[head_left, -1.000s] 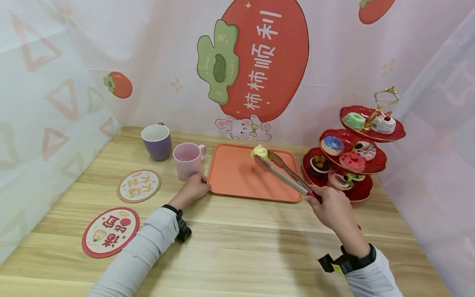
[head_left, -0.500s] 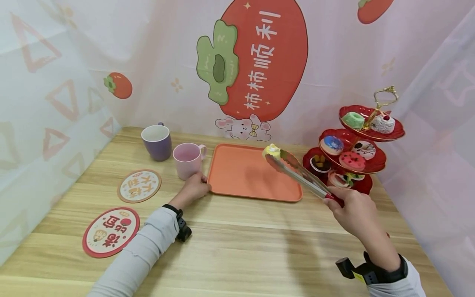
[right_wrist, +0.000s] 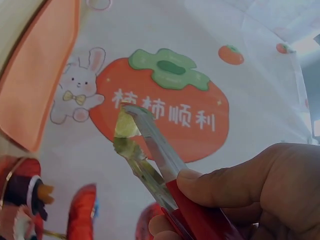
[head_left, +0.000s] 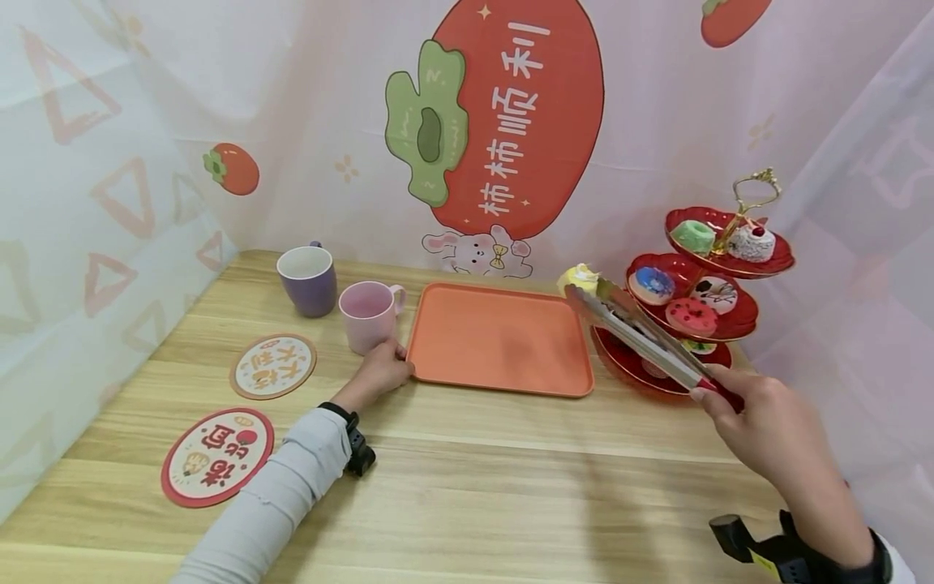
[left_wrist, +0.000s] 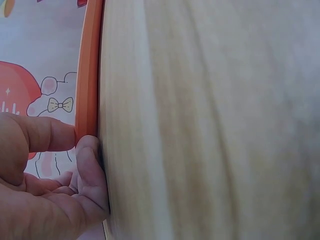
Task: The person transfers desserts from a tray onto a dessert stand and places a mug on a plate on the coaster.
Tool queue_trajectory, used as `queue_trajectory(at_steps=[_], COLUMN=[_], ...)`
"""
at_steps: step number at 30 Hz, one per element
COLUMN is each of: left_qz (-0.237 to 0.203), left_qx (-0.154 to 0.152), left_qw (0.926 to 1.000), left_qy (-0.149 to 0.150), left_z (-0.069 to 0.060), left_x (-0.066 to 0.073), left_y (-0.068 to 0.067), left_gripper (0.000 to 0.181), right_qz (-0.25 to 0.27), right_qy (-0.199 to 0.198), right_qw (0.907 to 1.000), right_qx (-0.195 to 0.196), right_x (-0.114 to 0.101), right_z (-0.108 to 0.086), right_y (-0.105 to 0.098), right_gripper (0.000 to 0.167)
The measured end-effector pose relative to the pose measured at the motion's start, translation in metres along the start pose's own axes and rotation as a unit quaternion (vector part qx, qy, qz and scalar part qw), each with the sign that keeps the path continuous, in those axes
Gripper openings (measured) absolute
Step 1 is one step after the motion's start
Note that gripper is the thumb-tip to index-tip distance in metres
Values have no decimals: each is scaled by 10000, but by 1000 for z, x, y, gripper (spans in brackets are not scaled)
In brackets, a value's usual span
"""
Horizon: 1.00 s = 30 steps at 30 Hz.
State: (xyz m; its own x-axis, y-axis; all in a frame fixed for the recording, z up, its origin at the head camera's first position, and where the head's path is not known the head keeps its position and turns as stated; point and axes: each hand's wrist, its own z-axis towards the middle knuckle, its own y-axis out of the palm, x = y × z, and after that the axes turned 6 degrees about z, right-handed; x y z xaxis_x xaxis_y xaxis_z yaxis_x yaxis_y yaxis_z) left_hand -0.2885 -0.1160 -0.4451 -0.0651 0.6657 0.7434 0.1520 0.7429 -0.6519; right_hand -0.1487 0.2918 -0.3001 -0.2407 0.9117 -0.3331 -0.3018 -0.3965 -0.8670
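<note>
My right hand [head_left: 773,430] grips a pair of metal tongs [head_left: 642,337] by the red handles. Between the tong tips is a small yellow cake [head_left: 580,278] with a white top, held in the air beside the right rim of the orange tray [head_left: 503,341]. In the right wrist view the tongs [right_wrist: 160,150] and the yellow cake [right_wrist: 126,124] show against the printed backdrop. At the tray's near left corner my left hand [head_left: 375,375] pinches the rim. The left wrist view shows thumb and finger on either side of the tray edge [left_wrist: 89,75].
A red three-tier stand [head_left: 642,365] with several small cakes and doughnuts rises at the right, partly behind the tongs. Left of the tray are a pink mug [head_left: 367,316], a purple mug [head_left: 310,284] and two round coasters, one orange-rimmed [head_left: 273,367], one red-rimmed [head_left: 217,457].
My right hand has moved right, carrying the tongs and yellow cake from above the tray to the front of the stand. The left hand stays at the tray corner.
</note>
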Motion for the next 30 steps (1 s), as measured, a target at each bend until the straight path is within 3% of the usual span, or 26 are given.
queue_trajectory(at_steps=[7,12,17,23,26,30], left_qz=[-35,-62,-13,-39,-30,-24], left_qx=[-27,-76,-19,-53,-56,-54], left_qw=[10000,10000,10000,10000,10000,10000], left_qy=[39,17,4,66,63,23], left_z=[0,0,1,0,0,0], left_x=[0,-1,-1,1,0,-1], left_y=[1,1,1,1,1,1], left_gripper=[18,18,18,18,17,16], right_qz=[-414,-560,-673,-141,94,-15], right_qy=[-55,220,494,324,417,649], right_qw=[9978,9960,9931,9893,9880,9866], right_qx=[520,662,825,1413,1486,1495], right_x=[6,11,18,27,29,31], right_z=[-6,-9,-11,-12,-12,-12], right_y=[-20,-32,-42,-48,-50,-53], right_gripper=[30,28,36,32,29,31])
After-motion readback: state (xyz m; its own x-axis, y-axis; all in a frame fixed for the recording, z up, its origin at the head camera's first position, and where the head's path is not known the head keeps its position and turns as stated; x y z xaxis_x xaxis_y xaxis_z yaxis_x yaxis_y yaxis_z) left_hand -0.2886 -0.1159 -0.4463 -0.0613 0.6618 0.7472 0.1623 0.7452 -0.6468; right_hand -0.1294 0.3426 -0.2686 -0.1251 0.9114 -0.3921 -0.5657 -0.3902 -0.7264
